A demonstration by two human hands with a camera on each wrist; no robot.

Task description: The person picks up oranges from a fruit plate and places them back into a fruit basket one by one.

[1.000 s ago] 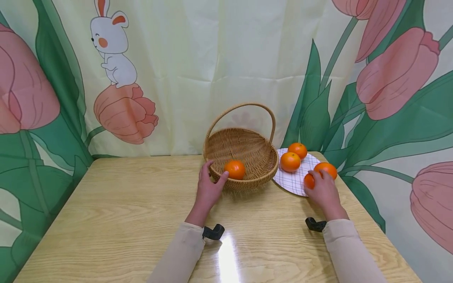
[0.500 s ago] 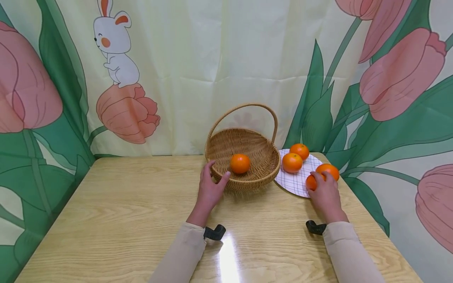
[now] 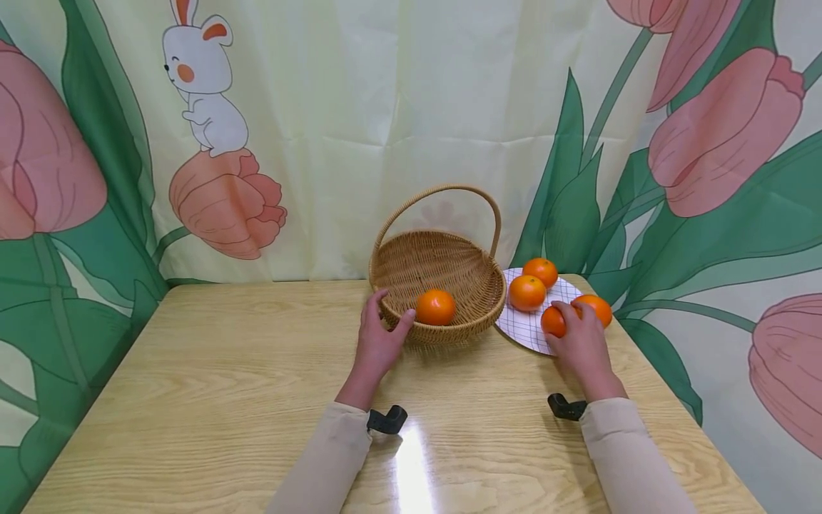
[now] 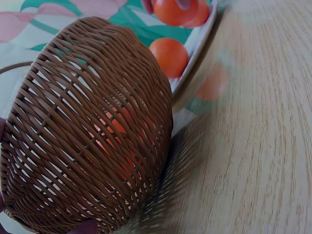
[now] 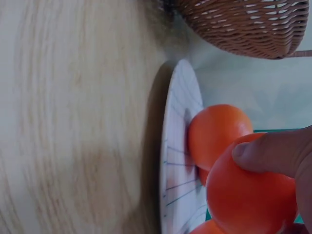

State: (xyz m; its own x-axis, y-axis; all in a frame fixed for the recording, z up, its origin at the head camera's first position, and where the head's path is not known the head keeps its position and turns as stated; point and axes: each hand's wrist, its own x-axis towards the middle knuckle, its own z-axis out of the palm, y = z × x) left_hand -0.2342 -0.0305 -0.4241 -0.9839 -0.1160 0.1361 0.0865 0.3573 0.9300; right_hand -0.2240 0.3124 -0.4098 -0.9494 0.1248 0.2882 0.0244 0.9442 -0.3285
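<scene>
My left hand (image 3: pixel 377 350) grips the near-left rim of a wicker basket (image 3: pixel 420 257), which has an arched handle. One orange (image 3: pixel 436 308) lies inside it towards the front; in the left wrist view it shows through the weave of the basket (image 4: pixel 63 122). On the right, my right hand (image 3: pixel 581 353) holds another orange (image 3: pixel 553 323) over a white checked plate (image 3: pixel 523 330). The right wrist view shows the thumb pressed on that held orange (image 5: pixel 248 195), which looks lifted off the plate (image 5: pixel 174 161). The hand hides part of it.
Two more oranges (image 3: pixel 527 293) sit together at the plate's back left, and one orange (image 3: pixel 596 310) lies behind my right hand. A printed curtain (image 3: pixel 321 143) hangs along the back edge of the wooden table (image 3: pixel 244 385).
The orange in the basket rolled back, then forward again, and now lies slightly right of where it was. My right hand has moved slightly left with the orange it grips.
</scene>
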